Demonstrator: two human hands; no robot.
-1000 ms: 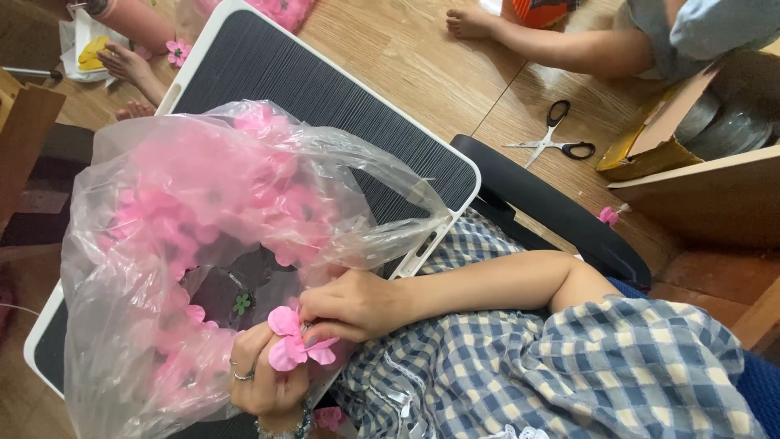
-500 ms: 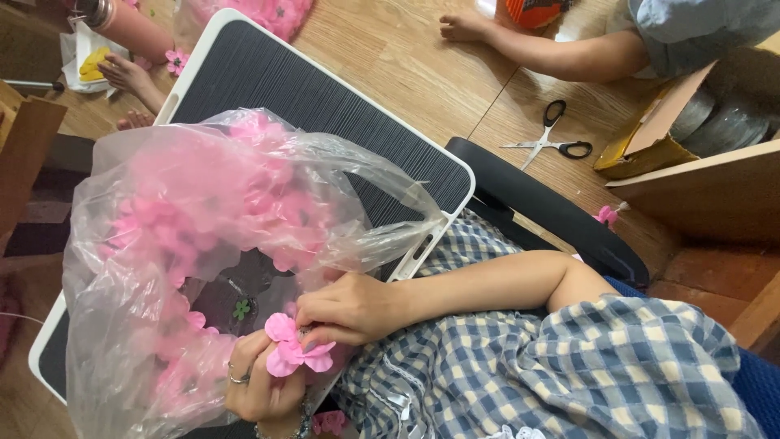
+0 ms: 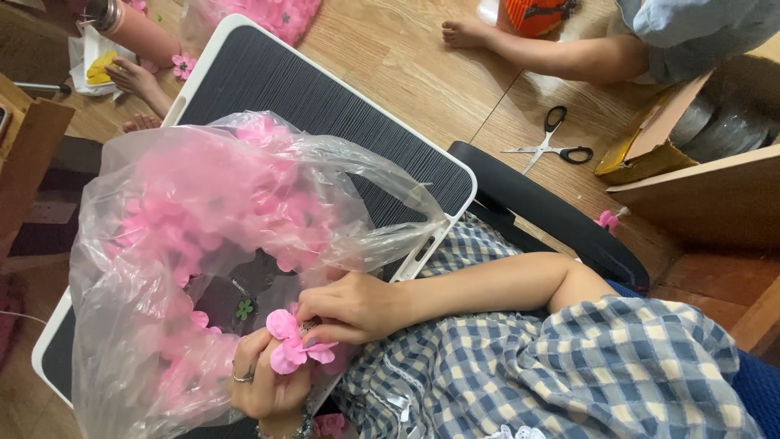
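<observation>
Little is changing since a second ago: both hands are staying at the bag's near mouth, flower barely shifting. Left hand is pinching it from below; right hand is closing fingertips onto its centre, so assembly is continuing. Petals are facing up; no clear long axis.

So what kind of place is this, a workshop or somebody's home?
Probably a home used for handcraft, worked at floor level. A wooden floor holds loose scissors, a clear bag of pink fabric flowers fills the lap, and both hands, left and right, hold one pink flower.
</observation>
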